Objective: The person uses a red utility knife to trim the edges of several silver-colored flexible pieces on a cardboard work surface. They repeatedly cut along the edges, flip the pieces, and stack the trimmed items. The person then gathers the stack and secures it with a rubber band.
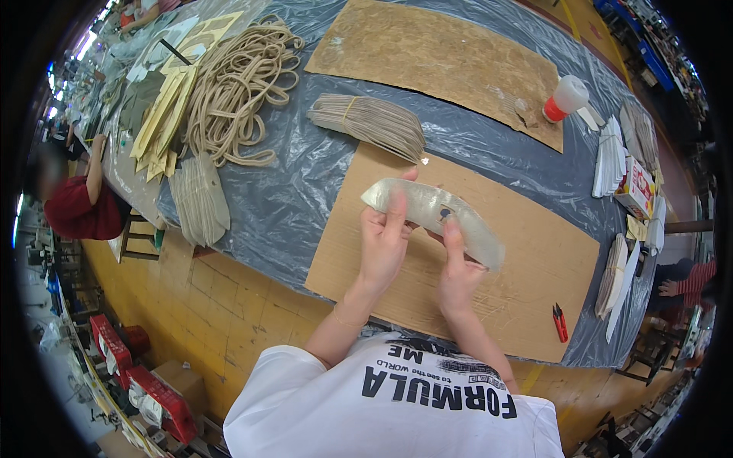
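A curved, pale grey-green strip of material (418, 200) with a small dark spot or hole near its middle is held up between my two hands, above a sheet of brown cardboard (359, 267). My left hand (385, 233) pinches its left part, thumb on top and fingers mostly behind. Farther right, my right hand (460, 263) grips the lower edge near the dark spot, with its thumb on the face; its fingers are largely hidden under the strip. Just beyond the cardboard's far edge lies a banded bundle of similar beige strips (366, 122).
Grey plastic sheeting covers the table (267, 206). Coiled beige cord (240, 84) and another strip stack (198, 200) lie left. A worn brown board (435, 65) and red-white bottle (565, 98) stand far. Red snips (560, 323) lie right. A person in dark red (84, 206) sits left.
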Demonstrator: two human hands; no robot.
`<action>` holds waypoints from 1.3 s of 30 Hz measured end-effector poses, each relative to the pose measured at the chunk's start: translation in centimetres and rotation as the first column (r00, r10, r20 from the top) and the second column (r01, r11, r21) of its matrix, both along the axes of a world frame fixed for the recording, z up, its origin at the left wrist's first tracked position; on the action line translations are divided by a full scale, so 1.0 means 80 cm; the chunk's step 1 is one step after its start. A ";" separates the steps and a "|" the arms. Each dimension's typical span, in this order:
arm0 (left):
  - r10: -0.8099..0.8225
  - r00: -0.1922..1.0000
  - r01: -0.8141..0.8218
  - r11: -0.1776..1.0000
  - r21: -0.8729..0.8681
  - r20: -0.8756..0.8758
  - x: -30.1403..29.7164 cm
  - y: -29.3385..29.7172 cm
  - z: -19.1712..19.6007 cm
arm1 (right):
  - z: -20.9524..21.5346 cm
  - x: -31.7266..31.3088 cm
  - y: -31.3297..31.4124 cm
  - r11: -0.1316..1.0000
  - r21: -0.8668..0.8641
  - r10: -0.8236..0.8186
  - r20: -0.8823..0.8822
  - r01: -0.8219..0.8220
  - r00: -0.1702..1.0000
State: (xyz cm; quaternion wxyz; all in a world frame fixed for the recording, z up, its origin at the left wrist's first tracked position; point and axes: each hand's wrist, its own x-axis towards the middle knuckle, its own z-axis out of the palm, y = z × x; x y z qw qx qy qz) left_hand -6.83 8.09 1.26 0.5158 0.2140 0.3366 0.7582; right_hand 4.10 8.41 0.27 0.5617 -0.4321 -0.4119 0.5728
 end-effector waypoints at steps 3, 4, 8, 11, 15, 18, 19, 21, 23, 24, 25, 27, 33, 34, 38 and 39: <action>0.061 0.973 -0.063 0.998 -0.002 -0.223 0.009 -0.001 0.006 | 0.004 0.002 0.001 0.999 0.000 -0.032 -0.013 0.032 0.999; 0.058 0.975 -0.066 0.997 -0.031 -0.216 0.011 0.000 0.007 | 0.005 0.002 0.002 0.999 0.013 -0.040 -0.014 0.040 0.999; 0.042 0.941 -0.080 0.992 -0.100 -0.336 0.012 0.001 -0.001 | 0.006 0.003 0.004 0.998 -0.051 -0.029 0.015 0.029 0.999; 0.104 0.944 -0.128 0.990 -0.057 -0.314 0.014 0.003 -0.009 | 0.007 0.004 0.000 0.998 -0.065 -0.021 -0.005 0.021 1.000; 0.096 0.956 -0.086 0.995 0.049 -0.276 0.007 0.004 -0.010 | 0.012 0.003 -0.009 0.994 -0.104 -0.053 -0.114 0.041 0.992; 0.010 0.990 0.016 0.982 0.186 -0.142 -0.008 0.005 -0.002 | 0.018 0.005 -0.004 0.987 -0.144 -0.087 -0.136 0.067 0.987; -0.044 0.996 0.059 0.979 0.196 -0.080 -0.012 0.003 0.002 | 0.020 0.007 -0.001 0.984 -0.162 -0.101 -0.137 0.078 0.985; -0.085 0.989 0.105 0.980 0.167 -0.124 -0.019 0.000 0.009 | 0.024 0.013 0.008 0.989 -0.127 -0.098 -0.171 0.077 0.980; -0.059 0.947 0.087 0.993 0.076 -0.317 -0.021 -0.001 0.013 | 0.026 0.017 0.013 0.992 -0.103 -0.094 -0.193 0.075 0.977; -0.065 0.949 0.092 0.993 0.074 -0.310 -0.020 -0.002 0.013 | 0.027 0.019 0.014 0.992 -0.098 -0.093 -0.195 0.074 0.976; -0.059 0.957 0.081 0.994 0.068 -0.285 -0.018 -0.002 0.013 | 0.026 0.020 0.016 0.994 -0.079 -0.085 -0.206 0.070 0.975; -0.081 0.975 0.091 0.995 0.041 -0.205 -0.014 0.000 0.012 | 0.024 0.020 0.018 0.991 -0.079 -0.116 -0.156 0.104 0.981; 0.098 0.937 -0.122 0.991 -0.053 -0.334 0.005 0.010 0.002 | 0.017 0.018 0.000 0.970 0.227 -0.145 0.276 0.082 0.950; 0.131 0.872 -0.173 0.984 -0.046 -0.472 0.009 0.011 0.001 | 0.017 0.018 -0.006 0.939 0.343 -0.188 0.417 0.037 0.889; 0.184 0.804 -0.212 0.977 0.018 -0.566 0.013 0.008 -0.003 | 0.016 0.018 -0.014 0.648 0.726 -0.315 0.530 -0.230 0.787; 0.198 0.756 -0.206 0.977 0.060 -0.623 0.012 0.007 -0.003 | 0.014 0.019 -0.013 0.596 0.764 -0.332 0.517 -0.249 0.789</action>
